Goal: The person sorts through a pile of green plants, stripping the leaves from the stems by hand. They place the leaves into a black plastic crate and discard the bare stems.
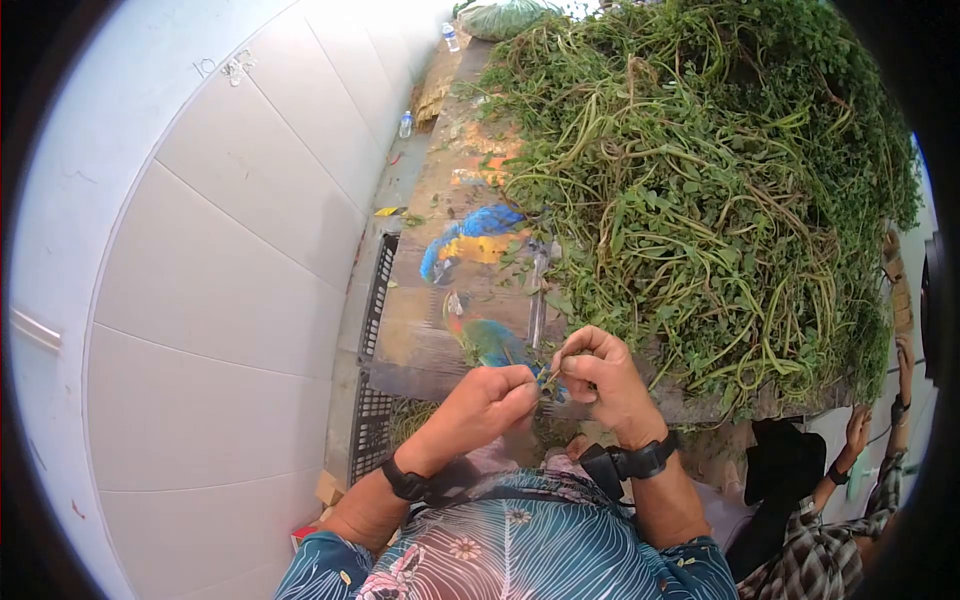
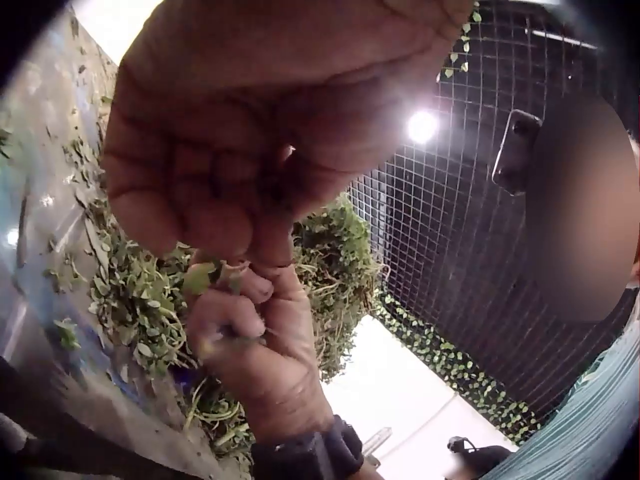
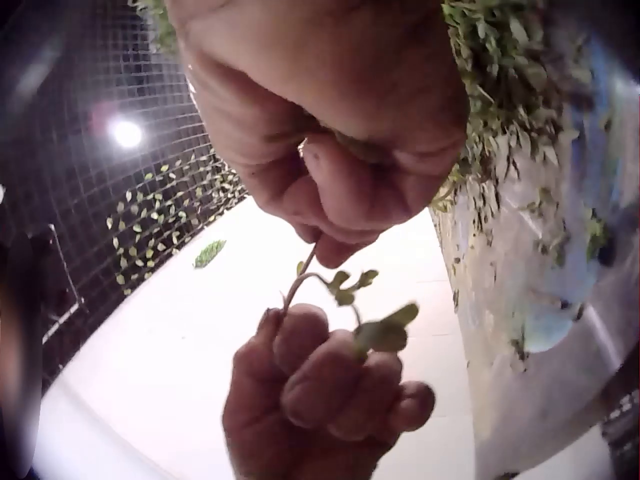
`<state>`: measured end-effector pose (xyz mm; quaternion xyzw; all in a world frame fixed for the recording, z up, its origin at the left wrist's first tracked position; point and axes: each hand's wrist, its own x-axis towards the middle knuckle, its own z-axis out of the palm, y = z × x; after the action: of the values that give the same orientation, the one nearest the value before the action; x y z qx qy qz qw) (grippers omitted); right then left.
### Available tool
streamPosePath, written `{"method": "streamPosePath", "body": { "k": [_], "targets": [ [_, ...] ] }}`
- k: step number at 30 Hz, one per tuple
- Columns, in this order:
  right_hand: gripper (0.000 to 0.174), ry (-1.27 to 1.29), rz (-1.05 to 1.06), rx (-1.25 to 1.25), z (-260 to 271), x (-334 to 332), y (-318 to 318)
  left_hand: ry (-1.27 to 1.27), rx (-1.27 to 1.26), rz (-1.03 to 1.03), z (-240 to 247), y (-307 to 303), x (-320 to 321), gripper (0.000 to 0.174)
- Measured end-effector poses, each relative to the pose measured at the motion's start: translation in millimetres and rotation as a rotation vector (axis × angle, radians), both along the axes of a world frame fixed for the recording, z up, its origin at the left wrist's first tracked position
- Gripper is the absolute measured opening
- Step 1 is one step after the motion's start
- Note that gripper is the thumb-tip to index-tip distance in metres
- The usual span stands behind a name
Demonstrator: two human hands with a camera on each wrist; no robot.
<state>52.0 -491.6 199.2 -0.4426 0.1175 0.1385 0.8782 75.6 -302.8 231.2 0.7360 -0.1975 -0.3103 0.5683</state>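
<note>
A thin green sprig with small rounded leaves stretches between the two hands just beyond the table's near edge. My left hand pinches one part of its stem between thumb and forefinger, the other fingers curled in. Close by on the right, my right hand pinches the stem higher up, as the right wrist view shows. Its fingertips are largely hidden there behind its own knuckles. A large heap of leafy green stems covers the right side of the table, just past the right hand.
Parrots are pictured on the wooden tabletop, with loose leaves scattered over it. Black plastic crates stand at its left edge beside a white panelled wall. Another person's hand shows at the right.
</note>
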Motion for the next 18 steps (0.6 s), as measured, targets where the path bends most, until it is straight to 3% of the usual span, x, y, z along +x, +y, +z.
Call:
{"method": "streamPosePath", "body": {
  "k": [3,9,12,15,18],
  "targets": [
    [0.012,-0.035,0.208,-0.341,14,-4,-7,0.086,-0.003,0.024,2,3,-1,0.024],
    [0.011,-0.351,0.222,-0.752,7,-4,-8,0.115,0.029,-0.003,-1,7,-1,0.024],
    [0.013,-0.293,-0.077,-0.69,-4,3,-11,0.143,0.013,0.03,5,9,-2,0.024],
    [0.017,-0.116,-0.103,-0.139,-10,4,-29,0.162,-0.039,0.096,4,14,4,0.024],
    [0.019,-0.038,0.077,-0.246,-4,-1,-22,0.215,-0.097,0.119,4,13,5,0.024]
  ]
}}
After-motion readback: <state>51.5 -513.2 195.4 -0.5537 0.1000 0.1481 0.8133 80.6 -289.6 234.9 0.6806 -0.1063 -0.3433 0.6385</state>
